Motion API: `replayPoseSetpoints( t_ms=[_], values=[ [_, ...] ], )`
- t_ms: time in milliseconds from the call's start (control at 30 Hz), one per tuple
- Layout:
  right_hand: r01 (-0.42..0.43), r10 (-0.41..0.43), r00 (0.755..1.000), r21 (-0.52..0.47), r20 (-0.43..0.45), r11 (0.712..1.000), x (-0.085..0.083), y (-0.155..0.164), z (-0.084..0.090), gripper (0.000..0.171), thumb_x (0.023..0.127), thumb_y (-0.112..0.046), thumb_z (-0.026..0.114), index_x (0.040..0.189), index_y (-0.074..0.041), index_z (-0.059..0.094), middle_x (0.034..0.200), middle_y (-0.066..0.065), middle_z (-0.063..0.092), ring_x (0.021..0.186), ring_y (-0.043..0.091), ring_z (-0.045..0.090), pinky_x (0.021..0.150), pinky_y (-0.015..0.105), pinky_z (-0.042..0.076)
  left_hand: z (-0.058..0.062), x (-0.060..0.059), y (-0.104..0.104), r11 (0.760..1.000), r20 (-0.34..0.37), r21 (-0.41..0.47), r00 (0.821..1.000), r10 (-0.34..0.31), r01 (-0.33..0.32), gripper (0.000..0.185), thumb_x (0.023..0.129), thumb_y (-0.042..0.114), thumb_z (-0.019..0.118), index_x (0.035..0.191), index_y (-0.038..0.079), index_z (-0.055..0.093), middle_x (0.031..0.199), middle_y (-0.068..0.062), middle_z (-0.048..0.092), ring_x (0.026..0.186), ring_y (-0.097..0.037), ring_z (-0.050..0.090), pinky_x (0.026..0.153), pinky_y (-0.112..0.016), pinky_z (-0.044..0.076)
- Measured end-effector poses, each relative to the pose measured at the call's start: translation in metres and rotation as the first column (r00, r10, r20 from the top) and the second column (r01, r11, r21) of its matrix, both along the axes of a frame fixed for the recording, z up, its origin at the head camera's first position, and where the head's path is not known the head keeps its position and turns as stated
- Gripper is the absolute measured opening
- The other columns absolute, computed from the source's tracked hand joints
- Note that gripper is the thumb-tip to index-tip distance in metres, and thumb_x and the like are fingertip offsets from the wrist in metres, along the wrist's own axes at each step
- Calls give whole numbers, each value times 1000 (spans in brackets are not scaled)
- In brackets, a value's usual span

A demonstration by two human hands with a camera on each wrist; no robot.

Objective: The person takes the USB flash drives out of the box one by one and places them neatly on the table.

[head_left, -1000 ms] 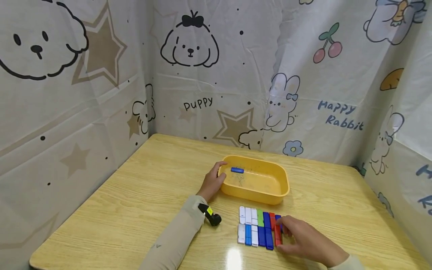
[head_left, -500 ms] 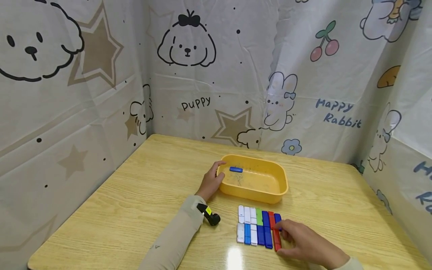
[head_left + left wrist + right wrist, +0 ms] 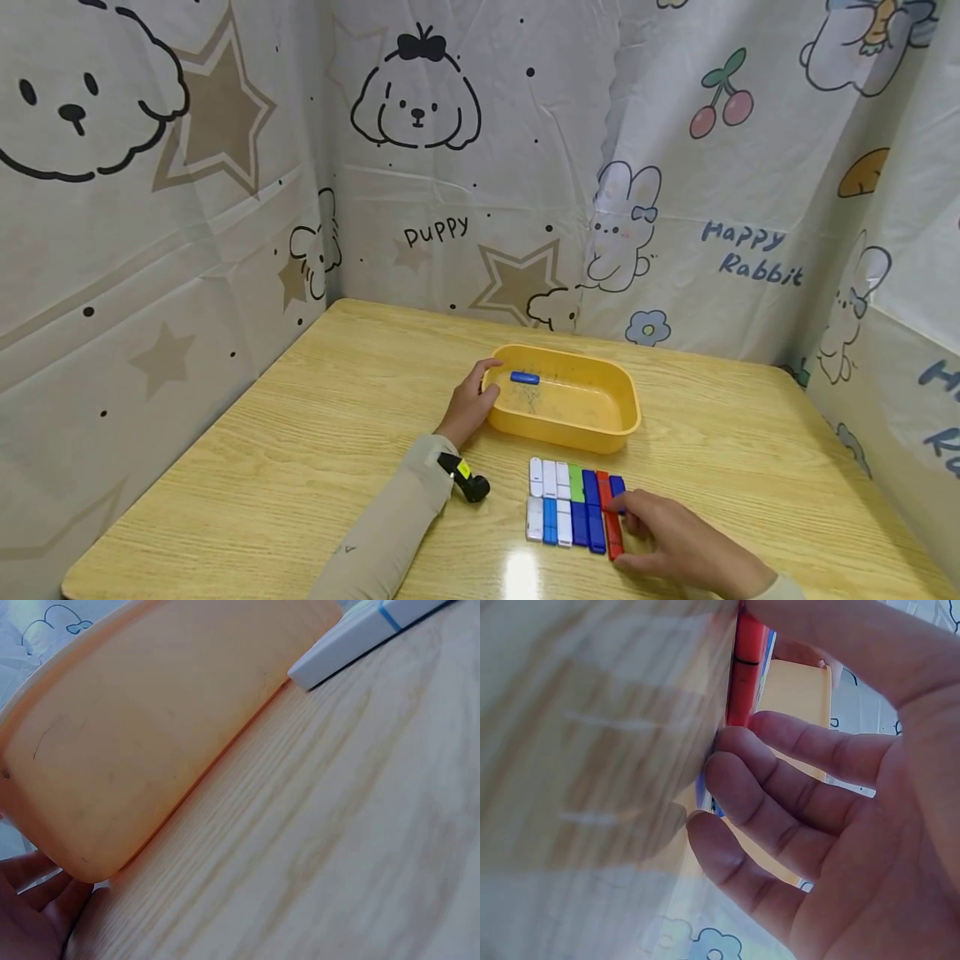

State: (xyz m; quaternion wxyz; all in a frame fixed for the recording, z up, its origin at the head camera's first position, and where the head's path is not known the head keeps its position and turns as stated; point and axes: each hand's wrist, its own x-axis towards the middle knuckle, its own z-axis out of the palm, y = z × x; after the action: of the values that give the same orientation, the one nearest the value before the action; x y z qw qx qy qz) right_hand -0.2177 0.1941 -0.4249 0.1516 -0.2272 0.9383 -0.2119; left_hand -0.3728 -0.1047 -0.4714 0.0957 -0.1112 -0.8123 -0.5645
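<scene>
My left hand (image 3: 467, 410) grips the left end of a yellow plastic tub (image 3: 558, 431), thumb over the rim. Its fingers (image 3: 52, 889) lie along the tub's outer wall in the left wrist view. My right hand (image 3: 678, 537) pinches a red stick (image 3: 613, 537), which looks like a capped USB stick, between thumb and index finger. A dark seam crosses this red stick (image 3: 748, 682) in the right wrist view. It lies at the right end of the nearer of two rows, beside a dark blue stick (image 3: 596, 527). My other right fingers curve near the tabletop.
In the rows lie several similar sticks: white (image 3: 536, 479), green (image 3: 576, 482), light blue (image 3: 550, 521), another red (image 3: 603, 489) and dark blue (image 3: 617, 483). A blue stick (image 3: 525, 377) lies inside the tub. Patterned curtains (image 3: 450, 192) surround the wooden table (image 3: 300, 433).
The pinched red stick has shifted slightly towards the person and left, narrowing the gap to the dark blue stick. My left hand stays on the tub.
</scene>
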Motion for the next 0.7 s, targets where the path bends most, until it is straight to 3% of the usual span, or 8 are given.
replayPoseSetpoints(
  t_ms=[433, 700],
  values=[
    [-16, 16, 1000, -27, 1, 1000, -1, -1, -1, 58, 77, -45, 77, 123, -14, 59, 86, -7, 51, 78, 10, 49, 64, 25, 39, 1, 1, 1, 1000, 5, -4, 1000, 0, 0, 43, 93, 15, 48, 135, 22, 48, 148, -4, 42, 134, -22, 40, 107, -45, 36],
    [-17, 17, 1000, -29, 14, 999, -1, -4, 0, 60, 77, -45, 77, 126, -15, 58, 95, -7, 54, 85, 12, 50, 73, 29, 45, 0, 1, 0, 1000, 3, -6, 1000, 0, 1, 43, 93, 15, 48, 135, 22, 48, 147, -4, 43, 132, -21, 42, 106, -45, 36]
  ],
)
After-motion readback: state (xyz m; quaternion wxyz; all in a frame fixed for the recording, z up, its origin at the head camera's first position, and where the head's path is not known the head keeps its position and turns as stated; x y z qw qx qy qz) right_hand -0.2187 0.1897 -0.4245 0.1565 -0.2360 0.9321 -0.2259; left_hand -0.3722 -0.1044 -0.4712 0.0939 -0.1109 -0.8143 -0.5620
